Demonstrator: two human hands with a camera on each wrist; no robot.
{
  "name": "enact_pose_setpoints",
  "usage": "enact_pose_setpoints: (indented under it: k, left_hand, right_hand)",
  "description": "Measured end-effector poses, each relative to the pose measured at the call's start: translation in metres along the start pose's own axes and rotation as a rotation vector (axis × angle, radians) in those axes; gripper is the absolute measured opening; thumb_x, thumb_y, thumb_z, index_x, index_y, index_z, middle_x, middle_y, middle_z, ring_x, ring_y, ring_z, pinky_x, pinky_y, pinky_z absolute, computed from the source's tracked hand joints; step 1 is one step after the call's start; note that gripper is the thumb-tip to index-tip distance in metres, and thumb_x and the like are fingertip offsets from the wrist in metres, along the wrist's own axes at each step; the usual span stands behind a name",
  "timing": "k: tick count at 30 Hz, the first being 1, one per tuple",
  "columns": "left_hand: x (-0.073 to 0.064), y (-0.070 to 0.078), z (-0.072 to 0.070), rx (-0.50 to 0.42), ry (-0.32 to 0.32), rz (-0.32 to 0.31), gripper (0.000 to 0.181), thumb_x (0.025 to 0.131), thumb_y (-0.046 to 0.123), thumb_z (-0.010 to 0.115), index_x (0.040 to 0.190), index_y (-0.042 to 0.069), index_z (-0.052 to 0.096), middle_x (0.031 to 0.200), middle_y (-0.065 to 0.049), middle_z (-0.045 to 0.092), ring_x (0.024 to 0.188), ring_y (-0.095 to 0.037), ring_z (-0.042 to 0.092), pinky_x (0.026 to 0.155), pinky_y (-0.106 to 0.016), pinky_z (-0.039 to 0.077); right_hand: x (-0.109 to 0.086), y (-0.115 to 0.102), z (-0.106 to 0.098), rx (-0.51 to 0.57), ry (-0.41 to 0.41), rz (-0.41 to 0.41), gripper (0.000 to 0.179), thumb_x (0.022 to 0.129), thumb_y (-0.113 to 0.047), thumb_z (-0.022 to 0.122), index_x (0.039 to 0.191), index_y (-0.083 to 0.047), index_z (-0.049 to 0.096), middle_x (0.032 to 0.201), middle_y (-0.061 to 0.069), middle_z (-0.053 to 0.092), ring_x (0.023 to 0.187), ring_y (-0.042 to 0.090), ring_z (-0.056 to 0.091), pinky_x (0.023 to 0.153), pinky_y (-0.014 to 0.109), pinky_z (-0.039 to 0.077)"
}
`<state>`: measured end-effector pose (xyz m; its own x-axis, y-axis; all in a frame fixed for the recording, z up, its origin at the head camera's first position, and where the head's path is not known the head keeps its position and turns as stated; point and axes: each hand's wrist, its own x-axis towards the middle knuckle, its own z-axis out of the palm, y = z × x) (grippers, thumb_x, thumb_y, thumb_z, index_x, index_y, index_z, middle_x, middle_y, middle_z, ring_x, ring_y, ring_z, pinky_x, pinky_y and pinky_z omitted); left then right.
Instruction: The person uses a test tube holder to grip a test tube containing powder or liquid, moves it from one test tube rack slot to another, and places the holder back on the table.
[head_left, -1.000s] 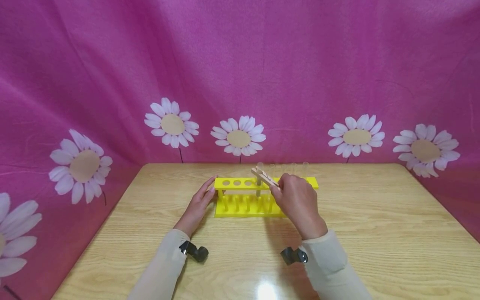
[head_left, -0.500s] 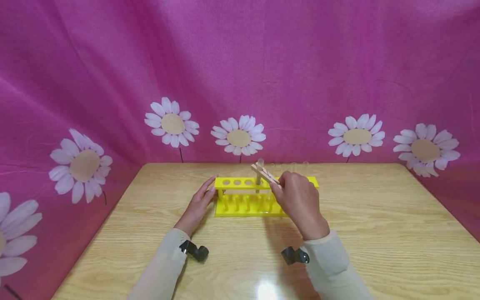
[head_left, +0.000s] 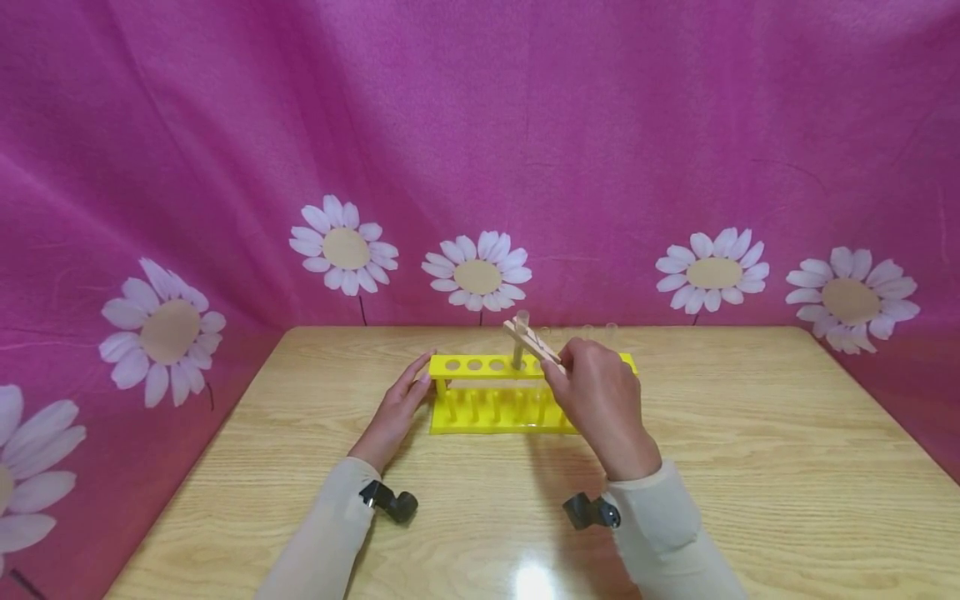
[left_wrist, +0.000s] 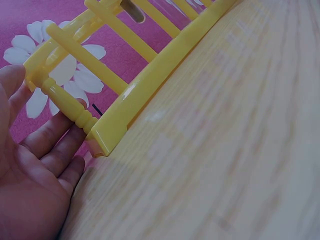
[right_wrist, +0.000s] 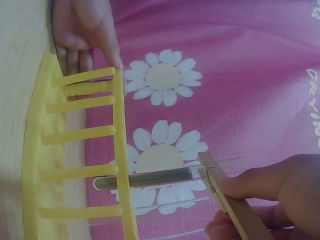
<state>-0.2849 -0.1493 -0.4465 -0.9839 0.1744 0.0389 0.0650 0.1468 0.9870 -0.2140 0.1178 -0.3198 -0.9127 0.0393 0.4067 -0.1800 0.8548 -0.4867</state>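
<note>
My right hand (head_left: 603, 400) grips a wooden test tube holder (head_left: 534, 343) whose jaws clasp a clear test tube (head_left: 519, 350) near its upper end. The right wrist view shows dark greenish contents in the test tube (right_wrist: 160, 178). Its lower part passes through a hole in the yellow test tube rack (head_left: 480, 427), and its rounded bottom hangs just under the top bar, well above the base. At the rack's left end, my left hand (head_left: 393, 412) holds the frame, with fingers behind the end post (left_wrist: 67, 102) and the thumb at the top corner.
Several other clear test tubes (head_left: 611, 335) stand in the rack's right half, partly behind my right hand. Upright yellow pegs (right_wrist: 80, 172) line the rack. The wooden table (head_left: 750, 417) ends at a pink flowered cloth (head_left: 600, 167) behind.
My right hand has lifted the holder slightly, and the test tube has risen with it through the rack hole. The left hand and the rack stay where they were.
</note>
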Motion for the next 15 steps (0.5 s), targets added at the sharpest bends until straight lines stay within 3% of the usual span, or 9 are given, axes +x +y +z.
enact_pose_setpoints:
  k: [6,15]
  left_hand:
    - [-0.0011,0.0016,0.0004,0.019,0.010,-0.014,0.055,0.097,0.055,0.044,0.149,0.038,0.033,0.150,0.018,0.034,0.137,-0.013,0.035,0.114,-0.043,0.029]
    - [-0.0018,0.0018,0.0006,0.006,0.005,-0.002,0.058,0.097,0.055,0.045,0.150,0.035,0.032,0.150,0.019,0.034,0.136,-0.012,0.036,0.114,-0.042,0.030]
  right_hand:
    - [0.0002,-0.0003,-0.0008,0.010,0.024,-0.004,0.020,0.087,-0.023,0.072,0.085,-0.004,0.068,0.068,0.005,0.057,0.053,0.020,0.048,0.045,0.028,0.040]
    - [-0.0011,-0.0015,-0.0021,0.011,0.041,-0.006,0.020,0.087,-0.022,0.071,0.085,-0.003,0.068,0.069,0.006,0.057,0.054,0.020,0.047,0.046,0.028,0.040]
